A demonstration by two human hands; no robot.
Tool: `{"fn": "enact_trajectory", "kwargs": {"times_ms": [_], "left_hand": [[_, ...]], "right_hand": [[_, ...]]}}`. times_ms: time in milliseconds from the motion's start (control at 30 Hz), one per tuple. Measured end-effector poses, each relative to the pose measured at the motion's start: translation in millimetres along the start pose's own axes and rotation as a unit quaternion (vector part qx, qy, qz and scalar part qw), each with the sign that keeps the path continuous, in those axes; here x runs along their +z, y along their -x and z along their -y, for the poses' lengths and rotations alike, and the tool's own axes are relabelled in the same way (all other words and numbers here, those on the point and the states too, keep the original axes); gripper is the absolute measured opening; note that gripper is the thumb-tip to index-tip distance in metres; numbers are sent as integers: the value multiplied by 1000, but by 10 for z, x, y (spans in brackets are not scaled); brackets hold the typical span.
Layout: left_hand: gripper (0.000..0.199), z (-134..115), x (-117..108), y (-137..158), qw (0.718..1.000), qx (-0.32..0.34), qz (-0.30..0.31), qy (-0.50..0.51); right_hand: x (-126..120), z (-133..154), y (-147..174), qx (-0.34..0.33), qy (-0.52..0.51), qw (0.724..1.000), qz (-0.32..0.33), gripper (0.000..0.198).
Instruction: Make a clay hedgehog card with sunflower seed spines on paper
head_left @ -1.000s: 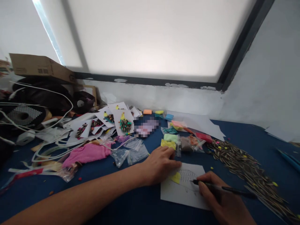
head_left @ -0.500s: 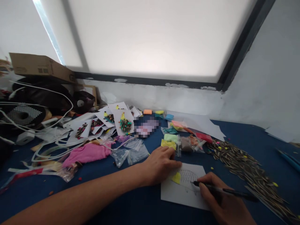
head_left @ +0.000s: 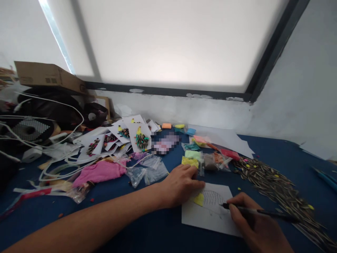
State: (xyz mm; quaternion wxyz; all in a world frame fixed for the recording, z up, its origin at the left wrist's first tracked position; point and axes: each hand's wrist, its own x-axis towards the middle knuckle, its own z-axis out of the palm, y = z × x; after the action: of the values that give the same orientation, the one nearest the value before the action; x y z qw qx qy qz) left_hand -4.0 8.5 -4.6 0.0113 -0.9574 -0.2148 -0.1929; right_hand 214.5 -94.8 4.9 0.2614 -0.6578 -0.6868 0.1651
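Head view: right hand (head_left: 259, 225) holds black pen (head_left: 275, 213), tip at right side of drawing (head_left: 212, 199) on white card (head_left: 197, 219). Card lies on table (head_left: 147, 226); left hand (head_left: 181, 186) rests over upper-left corner, finger closure unclear. Step judged: pen marking. Next stroke calls for steady card.

One corner of the white card (head_left: 210, 221) lies hidden under the left fingers (head_left: 198, 183).
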Motion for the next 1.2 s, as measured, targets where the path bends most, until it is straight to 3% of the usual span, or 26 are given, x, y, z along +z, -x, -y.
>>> {"fn": "enact_trajectory", "kwargs": {"times_ms": [267, 633, 833, 1200], "left_hand": [[23, -1, 6, -2, 1000, 2, -18, 3], [22, -16, -18, 2, 1000, -2, -8, 5], [22, -27, -52, -16, 1000, -9, 12, 0], [23, -6, -31, -6, 1000, -5, 14, 0]], "right_hand": [[-2, 57, 4, 3, -17, 1000, -11, 25], [43, 200, 57, 26, -14, 995, -96, 25], [5, 53, 0, -14, 8, 1000, -6, 21], [-36, 30, 11, 7, -5, 1000, -18, 25]]}}
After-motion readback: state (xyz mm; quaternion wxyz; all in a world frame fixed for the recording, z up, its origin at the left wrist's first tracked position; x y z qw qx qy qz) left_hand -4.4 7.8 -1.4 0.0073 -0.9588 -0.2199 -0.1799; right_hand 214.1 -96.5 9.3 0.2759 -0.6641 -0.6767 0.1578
